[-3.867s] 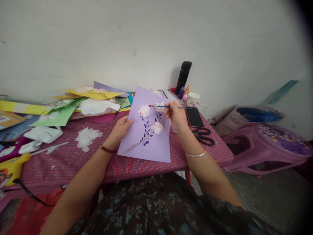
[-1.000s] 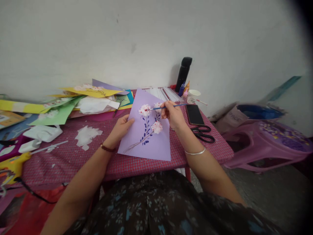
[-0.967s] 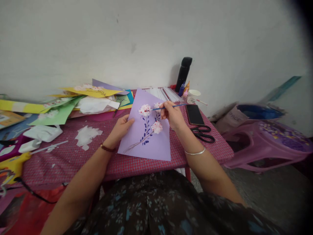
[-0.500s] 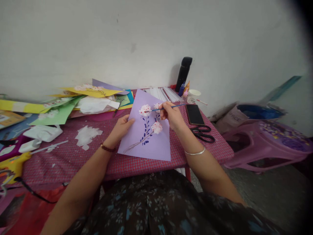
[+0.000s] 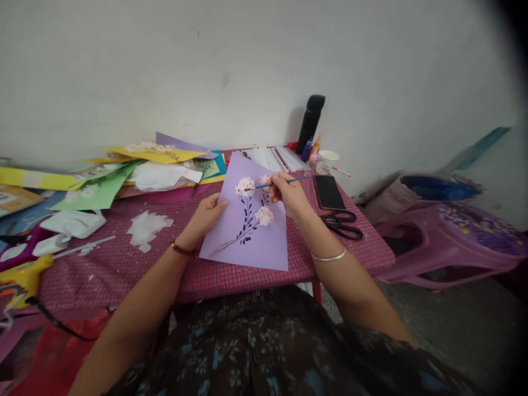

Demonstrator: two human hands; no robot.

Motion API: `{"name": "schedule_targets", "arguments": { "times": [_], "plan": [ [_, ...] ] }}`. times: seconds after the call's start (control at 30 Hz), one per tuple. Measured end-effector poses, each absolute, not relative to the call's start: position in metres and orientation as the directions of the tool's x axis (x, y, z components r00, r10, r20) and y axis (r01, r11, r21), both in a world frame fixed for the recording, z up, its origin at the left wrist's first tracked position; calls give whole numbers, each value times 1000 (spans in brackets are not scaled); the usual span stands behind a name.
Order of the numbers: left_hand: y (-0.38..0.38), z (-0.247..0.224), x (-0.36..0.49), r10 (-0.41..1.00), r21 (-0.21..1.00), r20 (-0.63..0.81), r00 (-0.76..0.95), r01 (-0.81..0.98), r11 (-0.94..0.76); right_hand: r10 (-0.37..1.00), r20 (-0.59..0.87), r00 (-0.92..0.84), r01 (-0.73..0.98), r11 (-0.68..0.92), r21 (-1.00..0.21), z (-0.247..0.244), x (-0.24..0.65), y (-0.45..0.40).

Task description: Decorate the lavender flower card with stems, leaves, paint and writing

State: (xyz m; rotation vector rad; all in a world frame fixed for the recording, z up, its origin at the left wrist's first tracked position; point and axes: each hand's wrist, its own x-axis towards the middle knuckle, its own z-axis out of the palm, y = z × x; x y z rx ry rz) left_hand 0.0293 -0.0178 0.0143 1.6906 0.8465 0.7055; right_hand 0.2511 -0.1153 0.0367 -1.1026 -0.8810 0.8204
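Over the counter (image 5: 107,275), purple paper (image 5: 264,250) extends lengthwise away from the wearer, left hand (image 5: 206,215) lightly closed on its left edge, right hand (image 5: 289,195) pinching a paintbrush (image 5: 260,187) crosswise, tip at the upper-left flower (image 5: 243,182).

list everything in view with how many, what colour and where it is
paper sheet: one, purple, centre
flowers: three, white with red marks, on the sheet
paintbrush: one, blue handle, over the flowers
phone: one, black, right
scissors: one pair, black handles, by the phone
tall bottle: one, black, back
small bottles: three, blue, orange, pink, beside it
cup: one, white, back right
papers: several, mixed colours, back left
scraps: pile, white, left
glue gun: one, yellow, far left
stool: one, pink, far right
left hand: one, at the sheet's edge
right hand: one, holding the paintbrush
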Motion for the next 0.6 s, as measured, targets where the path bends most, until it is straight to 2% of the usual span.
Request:
{"name": "schedule_targets", "arguments": {
  "times": [0.6],
  "plan": [
    [-15, 11, 30, 812, 975, 35, 582, 157, -155, 898, 210, 387, -61, 252, -966, 34, 251, -116]
  ]
}}
